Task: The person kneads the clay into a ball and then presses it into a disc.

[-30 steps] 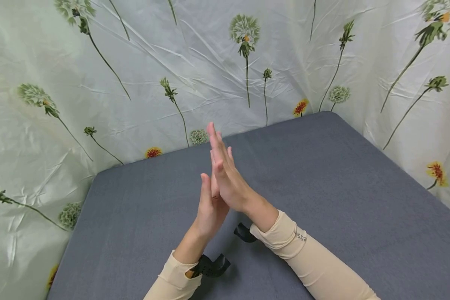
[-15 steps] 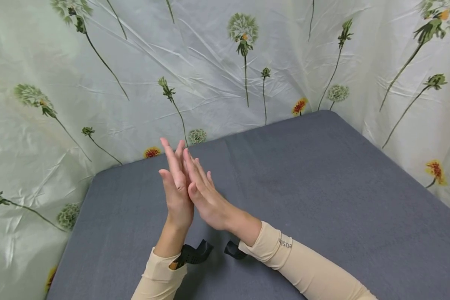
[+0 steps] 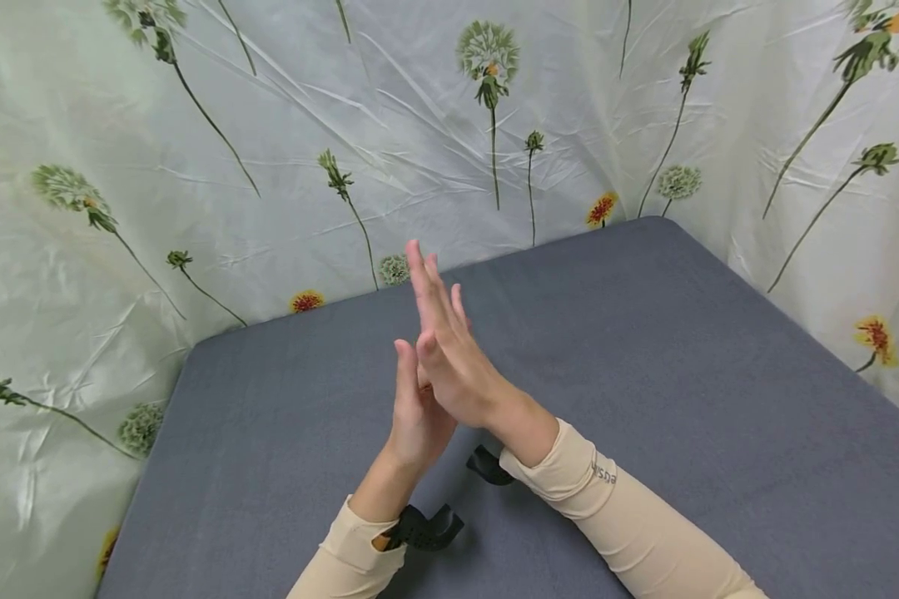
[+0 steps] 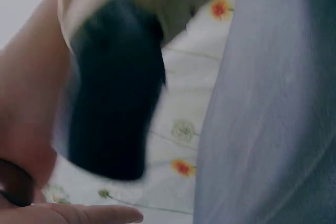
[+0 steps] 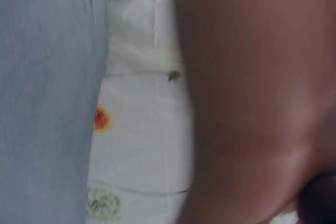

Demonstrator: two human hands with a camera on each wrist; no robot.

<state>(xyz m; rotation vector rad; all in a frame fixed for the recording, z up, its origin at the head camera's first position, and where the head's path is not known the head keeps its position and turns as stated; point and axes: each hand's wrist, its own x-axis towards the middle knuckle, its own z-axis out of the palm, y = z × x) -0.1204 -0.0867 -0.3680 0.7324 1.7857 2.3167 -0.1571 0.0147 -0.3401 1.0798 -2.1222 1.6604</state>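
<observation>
Above the grey-covered surface, my right hand [image 3: 453,362] lies palm against my left hand [image 3: 419,420], its fingers straight and pointing up and away. The left thumb stands upright, while most of the left fingers are hidden behind the right hand. No object shows between the palms. Beige sleeves [image 3: 644,520] cover both forearms, and a black wrist mount [image 3: 429,528] sticks out under the left wrist. Seen from the left wrist, a blurred black mount [image 4: 115,93] fills the middle. A blurred bare wrist [image 5: 257,93] takes up the right side of the right wrist view.
A grey cloth-covered table [image 3: 607,349] spreads beneath the arms. Behind it and along its sides hangs a whitish curtain [image 3: 434,108] printed with dandelions and orange flowers, meeting the table's far edge.
Both hands swung left half a second ago, with the left fingers showing, and are now back right near their earlier place. The palms stay together; the right fingers now cover most of the left ones.
</observation>
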